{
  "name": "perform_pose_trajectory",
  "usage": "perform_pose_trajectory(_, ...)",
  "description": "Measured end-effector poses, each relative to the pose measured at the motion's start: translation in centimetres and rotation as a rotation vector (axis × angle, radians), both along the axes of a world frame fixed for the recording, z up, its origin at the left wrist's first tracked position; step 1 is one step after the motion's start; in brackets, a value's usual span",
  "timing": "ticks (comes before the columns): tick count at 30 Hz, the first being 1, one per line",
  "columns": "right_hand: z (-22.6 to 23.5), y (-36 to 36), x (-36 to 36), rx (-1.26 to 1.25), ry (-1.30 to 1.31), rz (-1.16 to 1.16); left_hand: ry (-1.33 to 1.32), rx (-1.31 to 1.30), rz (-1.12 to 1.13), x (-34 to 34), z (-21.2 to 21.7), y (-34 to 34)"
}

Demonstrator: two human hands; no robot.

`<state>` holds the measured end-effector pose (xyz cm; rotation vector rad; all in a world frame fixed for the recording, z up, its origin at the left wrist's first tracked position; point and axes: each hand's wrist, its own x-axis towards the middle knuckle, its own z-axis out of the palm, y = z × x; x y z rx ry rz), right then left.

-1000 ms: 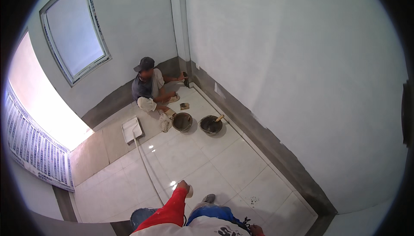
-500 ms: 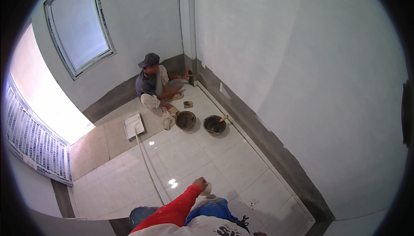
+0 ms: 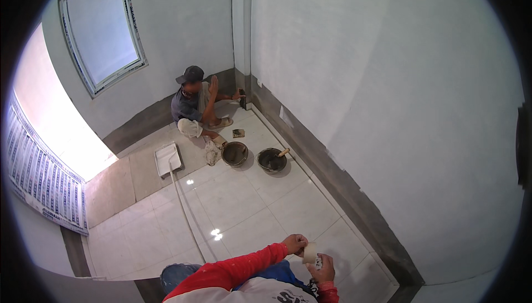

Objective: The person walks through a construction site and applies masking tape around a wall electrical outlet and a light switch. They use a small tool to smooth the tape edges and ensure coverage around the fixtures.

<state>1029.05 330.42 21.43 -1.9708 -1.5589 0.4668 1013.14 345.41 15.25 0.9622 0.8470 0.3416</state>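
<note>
In front of my body I hold a pale beige roll of masking tape (image 3: 309,252) between both hands. My left hand (image 3: 295,244), at the end of a red sleeve, is closed with its fingers at the tape's left edge. My right hand (image 3: 323,270) is closed round the other side of the roll. Some white printed material shows beside the right fingers. The tape's far side and the exact fingertip grip are too small to make out.
A co-worker (image 3: 191,101) sits in the far corner, one hand raised, the other at the wall. Two black buckets (image 3: 235,154) stand nearby. A white paint tray (image 3: 168,159) lies on the left with a long pole (image 3: 185,211) stretching toward me across the tiles.
My left hand has moved right with the tape. My right hand has come into view and taken hold of it too. The co-worker has raised a hand.
</note>
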Motion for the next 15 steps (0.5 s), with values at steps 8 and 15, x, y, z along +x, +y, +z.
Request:
perform_pose_trajectory(8,-0.3,-1.1,0.1,-0.353,0.479,-0.022,0.06,-0.042,-0.055,0.0,-0.6,-1.6)
perform_pose_trajectory(15,-2.2,-2.9,1.0,-0.434,0.423,0.129,0.21,-0.039,-0.105,-0.9,-1.9,-4.3)
